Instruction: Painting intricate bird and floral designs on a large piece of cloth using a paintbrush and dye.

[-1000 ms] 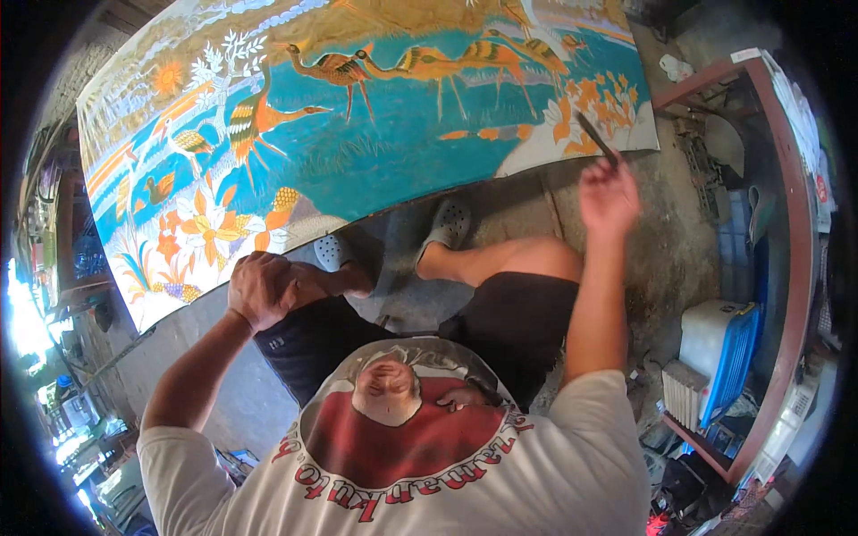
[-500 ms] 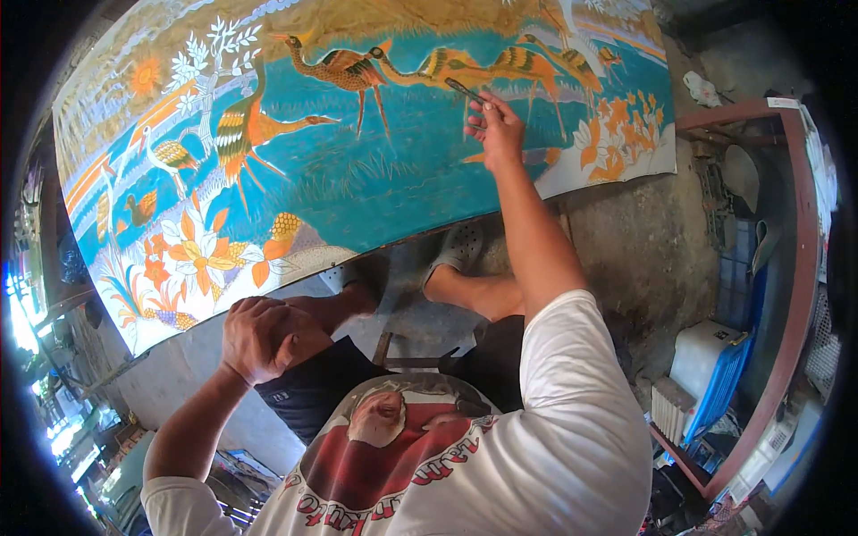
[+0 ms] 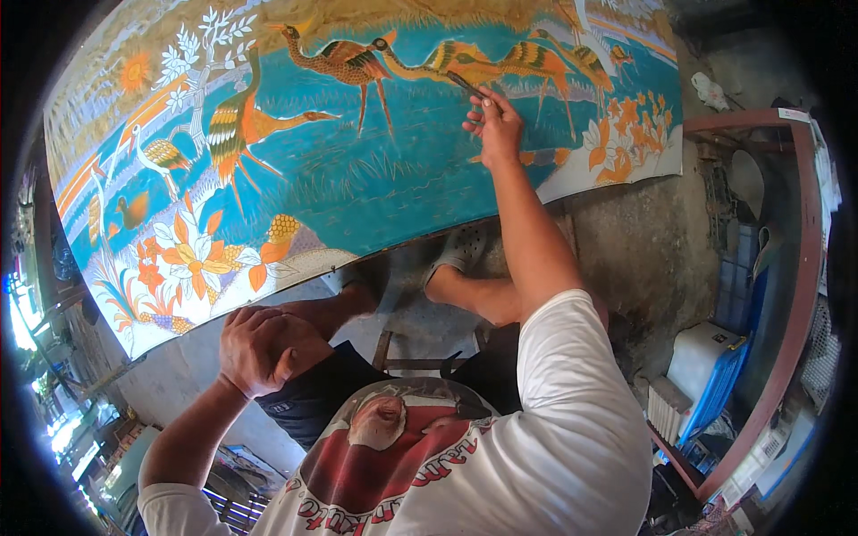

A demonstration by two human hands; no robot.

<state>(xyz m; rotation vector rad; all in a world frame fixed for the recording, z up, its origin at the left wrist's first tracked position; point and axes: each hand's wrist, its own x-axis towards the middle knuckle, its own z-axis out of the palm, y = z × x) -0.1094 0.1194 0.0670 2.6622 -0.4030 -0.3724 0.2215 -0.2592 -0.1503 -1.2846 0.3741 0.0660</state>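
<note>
My right hand (image 3: 496,125) pinches a slim dark paintbrush (image 3: 462,84), its far end pointing up and left. The brush end lies over a large painted cloth (image 3: 375,201), just below the orange and yellow cranes (image 3: 460,62) in its upper part. Whether the tip touches the surface cannot be made out. The cloth shows teal water, a brown-gold band, and orange and white flowers (image 3: 201,255) at the lower left. My left hand (image 3: 256,350) rests over my left knee, fingers draped and thumb apart, holding nothing.
The cloth's lower edge hangs above my feet in grey clogs (image 3: 466,245). A wooden stool (image 3: 386,347) shows between my legs. To the right stand a reddish-brown frame (image 3: 804,259), a rough wall (image 3: 635,232), and a white and blue container (image 3: 706,357).
The picture has shifted slightly, with the cloth a little further left and up on its left side. My right hand and brush are slightly lower on the cranes; my left hand stays put.
</note>
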